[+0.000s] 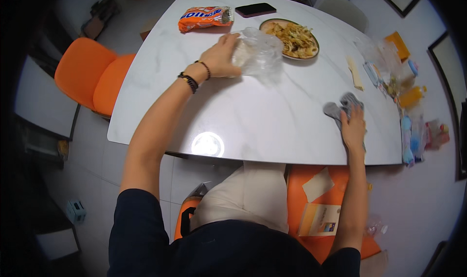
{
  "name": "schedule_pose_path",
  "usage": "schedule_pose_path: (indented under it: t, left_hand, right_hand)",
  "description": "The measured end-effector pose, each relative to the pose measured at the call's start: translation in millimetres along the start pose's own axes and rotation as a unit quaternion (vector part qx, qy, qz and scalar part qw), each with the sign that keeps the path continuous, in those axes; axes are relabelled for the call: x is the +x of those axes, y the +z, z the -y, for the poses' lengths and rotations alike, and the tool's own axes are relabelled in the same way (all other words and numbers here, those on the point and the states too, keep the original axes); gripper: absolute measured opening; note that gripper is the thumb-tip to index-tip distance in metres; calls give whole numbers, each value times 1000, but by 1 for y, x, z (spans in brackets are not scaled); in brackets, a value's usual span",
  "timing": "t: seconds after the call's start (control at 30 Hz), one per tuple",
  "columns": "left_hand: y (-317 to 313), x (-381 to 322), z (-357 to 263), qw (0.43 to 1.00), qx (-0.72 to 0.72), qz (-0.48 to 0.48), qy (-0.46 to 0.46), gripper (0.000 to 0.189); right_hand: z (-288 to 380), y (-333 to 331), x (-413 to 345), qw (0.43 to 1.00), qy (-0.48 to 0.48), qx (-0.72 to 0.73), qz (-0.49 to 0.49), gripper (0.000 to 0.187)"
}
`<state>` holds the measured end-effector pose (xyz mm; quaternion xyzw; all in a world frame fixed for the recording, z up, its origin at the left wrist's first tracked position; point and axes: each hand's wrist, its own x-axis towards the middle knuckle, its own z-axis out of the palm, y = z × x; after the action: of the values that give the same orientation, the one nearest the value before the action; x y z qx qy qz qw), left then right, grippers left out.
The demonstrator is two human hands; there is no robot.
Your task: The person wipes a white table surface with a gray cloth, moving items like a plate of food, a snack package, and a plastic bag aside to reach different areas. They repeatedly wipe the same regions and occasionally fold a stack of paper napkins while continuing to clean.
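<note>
My left hand [222,58] reaches across the white marble-patterned table [240,120], its thumb and fingers around one side of a clear plastic bag [263,54]. Something pale shows inside the bag; what it is I cannot tell. Beside the bag's right side is a dark-rimmed plate [318,48] of cooked, shredded-looking food [293,40]. Near the table's right end, my right hand [353,129] lies on a bunched grey cloth [332,109], with its fingers over the folds. Part of the cloth is hidden under that hand.
An orange snack packet [204,18] and a dark phone [256,9] lie at the far side. Along the right edge stand plastic packs [374,74] and an orange-juice-coloured bottle [412,95]. An orange chair [87,74] is at left; a booklet [319,220] lies on an orange seat.
</note>
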<state>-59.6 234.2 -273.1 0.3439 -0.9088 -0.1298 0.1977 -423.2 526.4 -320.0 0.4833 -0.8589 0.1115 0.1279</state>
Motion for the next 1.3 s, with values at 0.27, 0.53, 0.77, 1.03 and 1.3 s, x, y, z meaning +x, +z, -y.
schedule_pose_path:
  t: [0.27,0.53,0.77,1.03,1.3]
  left_hand:
    - [-19,-64,-11,986,24,-162,-22,81]
    - [25,-100,-143,984,-157,-71,38,76]
    - [43,-37,-196,959,-269,-33,84,51]
    - [40,9,-235,814,-567,79,96,16]
    - [-3,21,-273,839,-534,69,75,22]
  right_hand:
    - [164,5,-20,963,-202,177,-26,49]
    - [144,-55,-11,872,-40,485,-54,45]
    - [94,-114,-4,637,41,769,27,32]
    - [48,-116,15,499,65,864,9,26]
    - [85,-108,-16,697,106,684,-189,45]
